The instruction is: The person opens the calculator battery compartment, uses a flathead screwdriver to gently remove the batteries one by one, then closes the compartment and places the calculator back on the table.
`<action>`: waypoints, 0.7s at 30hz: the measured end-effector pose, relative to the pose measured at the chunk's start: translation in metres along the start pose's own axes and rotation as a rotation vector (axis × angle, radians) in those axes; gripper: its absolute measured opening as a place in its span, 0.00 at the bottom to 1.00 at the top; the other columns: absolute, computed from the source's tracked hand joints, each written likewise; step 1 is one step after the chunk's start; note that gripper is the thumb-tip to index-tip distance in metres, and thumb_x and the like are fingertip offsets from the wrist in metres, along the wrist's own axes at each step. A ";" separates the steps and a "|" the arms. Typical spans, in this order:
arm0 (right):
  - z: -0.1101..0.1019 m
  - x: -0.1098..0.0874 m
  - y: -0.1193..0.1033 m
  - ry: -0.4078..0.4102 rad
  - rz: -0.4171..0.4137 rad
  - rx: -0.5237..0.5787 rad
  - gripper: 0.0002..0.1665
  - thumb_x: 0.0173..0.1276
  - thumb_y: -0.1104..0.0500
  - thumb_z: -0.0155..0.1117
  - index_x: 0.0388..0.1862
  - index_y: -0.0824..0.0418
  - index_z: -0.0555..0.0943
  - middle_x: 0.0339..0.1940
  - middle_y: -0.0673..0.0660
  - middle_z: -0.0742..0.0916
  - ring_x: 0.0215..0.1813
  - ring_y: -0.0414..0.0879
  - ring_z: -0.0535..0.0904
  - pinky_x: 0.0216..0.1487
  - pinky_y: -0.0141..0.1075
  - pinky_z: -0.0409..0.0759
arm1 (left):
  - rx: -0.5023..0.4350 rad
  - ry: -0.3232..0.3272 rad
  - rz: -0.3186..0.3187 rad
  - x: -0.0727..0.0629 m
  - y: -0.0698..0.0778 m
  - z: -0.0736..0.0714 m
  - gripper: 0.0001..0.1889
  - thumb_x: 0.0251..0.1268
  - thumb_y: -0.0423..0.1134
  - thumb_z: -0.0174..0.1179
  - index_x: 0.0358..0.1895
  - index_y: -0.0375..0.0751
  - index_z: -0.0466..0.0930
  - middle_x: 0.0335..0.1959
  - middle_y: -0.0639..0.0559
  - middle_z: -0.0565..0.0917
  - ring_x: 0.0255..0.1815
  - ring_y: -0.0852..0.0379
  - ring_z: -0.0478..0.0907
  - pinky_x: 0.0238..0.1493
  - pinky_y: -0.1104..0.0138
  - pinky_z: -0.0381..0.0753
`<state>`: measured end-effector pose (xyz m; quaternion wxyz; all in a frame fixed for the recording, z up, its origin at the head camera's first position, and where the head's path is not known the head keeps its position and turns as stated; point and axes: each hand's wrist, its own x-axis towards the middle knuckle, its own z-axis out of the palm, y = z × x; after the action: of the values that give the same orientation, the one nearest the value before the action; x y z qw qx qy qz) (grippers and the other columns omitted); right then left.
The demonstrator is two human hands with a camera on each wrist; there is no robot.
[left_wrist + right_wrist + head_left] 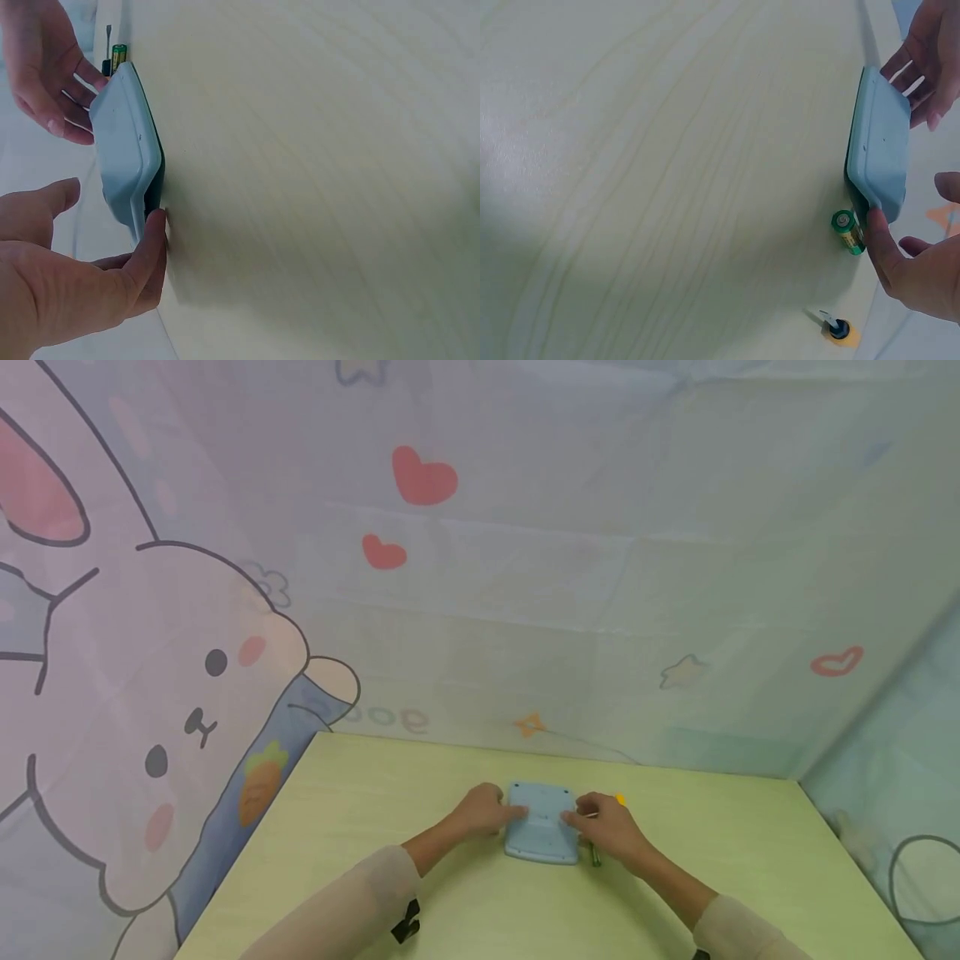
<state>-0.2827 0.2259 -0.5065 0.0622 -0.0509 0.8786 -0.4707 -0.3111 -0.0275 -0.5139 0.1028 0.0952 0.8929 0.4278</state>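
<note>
A light blue calculator (542,822) lies back side up on the table between both hands, with small screw holes in its back. At its left edge, my left hand (483,810) touches the rim with its fingertips; the thumb stands apart from the back in the left wrist view. My right hand (611,827) is at the opposite edge, a fingertip (877,219) on the rim and its thumb raised clear. A green and gold battery (847,232) lies close beside the right hand's fingers. Beyond it is a screwdriver (840,328) with a yellow and black handle.
The pale wooden table (360,793) ends at a printed cloth backdrop (525,610) behind and at the sides. A black strap piece (407,922) shows by the left sleeve.
</note>
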 end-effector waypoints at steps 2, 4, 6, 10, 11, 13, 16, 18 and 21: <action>0.001 0.000 -0.001 -0.005 0.013 0.026 0.33 0.75 0.53 0.72 0.66 0.77 0.76 0.58 0.68 0.85 0.49 0.55 0.88 0.48 0.47 0.88 | -0.026 -0.012 -0.011 -0.002 0.002 0.000 0.20 0.71 0.49 0.69 0.27 0.42 0.73 0.21 0.52 0.75 0.23 0.54 0.79 0.23 0.68 0.72; 0.001 0.000 -0.001 -0.003 0.019 0.031 0.33 0.75 0.54 0.72 0.66 0.77 0.76 0.57 0.68 0.85 0.48 0.54 0.88 0.47 0.47 0.88 | -0.052 -0.021 -0.017 -0.004 0.004 0.000 0.21 0.72 0.47 0.69 0.25 0.44 0.70 0.21 0.54 0.73 0.24 0.55 0.77 0.24 0.68 0.73; 0.002 0.000 -0.002 -0.003 0.028 0.032 0.32 0.75 0.55 0.71 0.65 0.78 0.76 0.56 0.68 0.85 0.47 0.53 0.88 0.47 0.47 0.88 | -0.077 -0.027 -0.026 -0.004 0.005 0.000 0.22 0.72 0.46 0.69 0.24 0.44 0.69 0.21 0.54 0.71 0.24 0.57 0.74 0.25 0.68 0.73; 0.002 0.001 -0.003 -0.012 0.050 0.022 0.32 0.76 0.55 0.70 0.64 0.80 0.76 0.56 0.69 0.85 0.45 0.53 0.89 0.48 0.47 0.88 | -0.120 -0.031 -0.047 -0.005 0.005 0.000 0.16 0.72 0.43 0.69 0.29 0.37 0.79 0.26 0.53 0.76 0.28 0.58 0.73 0.32 0.64 0.81; 0.003 0.001 -0.003 -0.015 0.056 0.018 0.32 0.76 0.55 0.70 0.64 0.80 0.76 0.56 0.69 0.86 0.45 0.52 0.88 0.49 0.46 0.88 | -0.132 -0.032 -0.053 -0.005 0.005 0.000 0.14 0.72 0.42 0.69 0.32 0.35 0.81 0.27 0.52 0.77 0.29 0.58 0.74 0.34 0.62 0.83; 0.003 0.001 -0.004 -0.019 0.066 0.010 0.31 0.76 0.55 0.69 0.64 0.80 0.76 0.56 0.69 0.86 0.46 0.52 0.88 0.49 0.46 0.88 | -0.168 -0.041 -0.070 -0.005 0.005 0.001 0.13 0.72 0.41 0.69 0.37 0.31 0.84 0.30 0.51 0.79 0.32 0.56 0.77 0.39 0.58 0.87; 0.003 0.002 -0.005 -0.018 0.082 0.005 0.30 0.76 0.55 0.69 0.62 0.80 0.77 0.55 0.68 0.86 0.47 0.53 0.87 0.50 0.46 0.87 | -0.219 -0.057 -0.091 -0.005 0.006 0.001 0.14 0.72 0.39 0.69 0.41 0.27 0.84 0.32 0.48 0.80 0.34 0.53 0.80 0.42 0.56 0.89; 0.004 0.003 -0.006 -0.014 0.092 0.008 0.29 0.76 0.55 0.69 0.62 0.80 0.78 0.55 0.68 0.86 0.48 0.53 0.87 0.50 0.46 0.87 | -0.261 -0.063 -0.108 -0.005 0.008 0.001 0.15 0.72 0.38 0.69 0.44 0.25 0.84 0.35 0.46 0.81 0.36 0.51 0.82 0.43 0.55 0.90; 0.004 0.004 -0.008 -0.013 0.111 0.030 0.30 0.77 0.55 0.68 0.62 0.80 0.77 0.56 0.69 0.86 0.50 0.55 0.88 0.51 0.47 0.87 | -0.298 -0.069 -0.126 -0.006 0.009 -0.001 0.19 0.72 0.39 0.69 0.49 0.21 0.83 0.39 0.43 0.83 0.38 0.50 0.84 0.44 0.54 0.90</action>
<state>-0.2863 0.2180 -0.5025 0.0947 -0.0044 0.8724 -0.4794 -0.3049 -0.0241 -0.5051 0.1729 0.0374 0.8198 0.5447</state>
